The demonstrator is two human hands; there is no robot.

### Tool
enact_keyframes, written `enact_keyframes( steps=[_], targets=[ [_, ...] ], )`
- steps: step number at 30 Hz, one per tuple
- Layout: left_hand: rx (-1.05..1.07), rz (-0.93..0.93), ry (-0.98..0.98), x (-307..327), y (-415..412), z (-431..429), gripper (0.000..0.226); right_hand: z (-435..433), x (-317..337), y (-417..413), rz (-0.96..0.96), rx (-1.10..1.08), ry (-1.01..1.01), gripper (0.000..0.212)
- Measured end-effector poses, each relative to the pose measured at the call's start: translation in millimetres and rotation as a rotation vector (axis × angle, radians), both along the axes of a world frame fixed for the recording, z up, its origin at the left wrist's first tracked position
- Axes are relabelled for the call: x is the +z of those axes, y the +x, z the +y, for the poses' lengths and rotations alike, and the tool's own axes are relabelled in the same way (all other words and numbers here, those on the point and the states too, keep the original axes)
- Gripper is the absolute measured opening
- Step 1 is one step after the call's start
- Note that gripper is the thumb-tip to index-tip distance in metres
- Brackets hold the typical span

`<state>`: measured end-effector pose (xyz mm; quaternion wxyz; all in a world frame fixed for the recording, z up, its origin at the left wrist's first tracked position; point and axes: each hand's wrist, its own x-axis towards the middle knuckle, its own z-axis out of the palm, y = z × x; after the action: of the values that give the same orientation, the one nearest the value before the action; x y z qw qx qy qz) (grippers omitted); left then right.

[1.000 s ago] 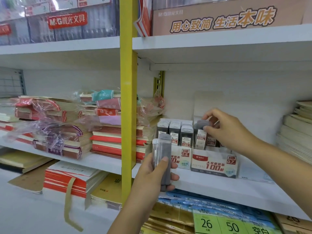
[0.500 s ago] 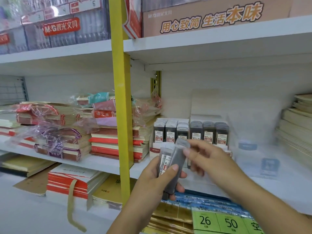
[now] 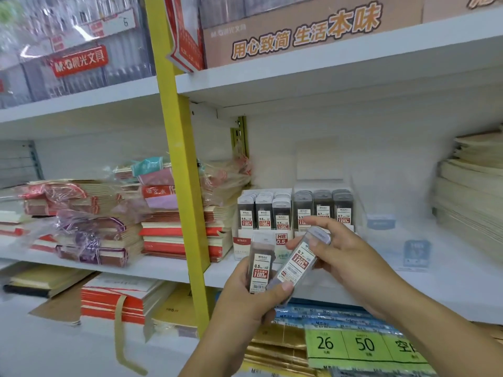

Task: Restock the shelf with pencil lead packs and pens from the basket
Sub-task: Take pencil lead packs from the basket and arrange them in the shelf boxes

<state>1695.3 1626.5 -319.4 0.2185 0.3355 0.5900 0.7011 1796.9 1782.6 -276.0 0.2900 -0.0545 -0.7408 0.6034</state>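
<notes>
Left hand grips a 0.5 pack; right hand pinches a tilted 0.7 pack beside it, before the shelf display box.

Yellow upright post, centre-left, running top to bottom. Red M&G sign, upper left. Brown display carton with orange Chinese lettering, upper right. Plastic-wrapped notebook bundles, middle level, left of the post. Red-and-cream notebook stack just beside them, behind the post. Cream paper stack, far right. Red-edged notebook stack with a tan strap, lower left. Green price tags reading 26 and 50, lower right, with gold packets to their left.
</notes>
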Motion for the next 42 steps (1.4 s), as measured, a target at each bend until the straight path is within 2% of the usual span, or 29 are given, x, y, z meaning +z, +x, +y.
enact_keyframes(
  steps=[3,8,10,12,14,16,21,25,28,31,33,35,39,42],
  targets=[
    [-0.006,0.004,0.029,2.0,0.9,3.3,0.036,-0.6,1.4,1.7,0.038,-0.047,-0.058,0.021],
    [-0.02,-0.026,0.018,-0.2,0.5,9.2,0.03,1.5,6.9,6.4,0.015,-0.104,-0.015,0.018],
    [0.022,-0.084,0.012,0.5,-2.0,10.5,0.019,1.4,14.4,10.4,0.031,-0.15,0.07,0.018],
    [0.074,-0.179,0.042,3.3,-7.1,12.7,0.009,6.3,27.2,14.2,0.169,-0.264,0.144,0.024],
    [0.087,-0.246,0.111,7.3,-13.1,13.1,0.01,14.4,44.3,16.5,0.32,-0.383,0.26,0.031],
    [0.109,-0.221,0.143,11.1,-17.7,11.2,0.02,23.6,59.0,12.3,0.356,-0.454,0.468,0.034],
    [0.116,-0.147,0.171,11.2,-24.1,4.4,0.016,40.3,76.3,-21.8,0.042,-0.496,0.901,0.025],
    [0.073,-0.13,0.19,10.9,-28.9,0.9,0.015,49.8,73.9,-42.2,-0.137,-0.472,0.823,0.023],
    [0.025,-0.117,0.197,11.0,-30.8,-2.4,0.025,54.0,65.5,-48.1,-0.232,-0.609,1.005,0.016],
    [-0.013,-0.094,0.193,11.8,-29.9,-6.4,0.034,49.1,59.2,-44.2,-0.229,-0.678,1.063,0.035],
    [-0.023,-0.067,0.189,11.9,-28.4,-8.1,0.033,35.2,54.6,-35.4,-0.132,-0.667,1.051,0.04],
    [-0.029,-0.04,0.179,10.6,-26.1,-9.2,0.025,14.4,44.0,-23.5,-0.037,-0.548,0.899,0.035],
    [-0.06,-0.011,0.131,9.2,-17.8,-8.6,0.02,-18.3,19.6,-10.6,-0.08,-0.235,0.468,0.025],
    [-0.091,0.008,0.111,7.1,-8.5,-3.5,0.026,-21.9,12.5,-10.7,-0.056,-0.165,0.318,0.02]
  ],
)
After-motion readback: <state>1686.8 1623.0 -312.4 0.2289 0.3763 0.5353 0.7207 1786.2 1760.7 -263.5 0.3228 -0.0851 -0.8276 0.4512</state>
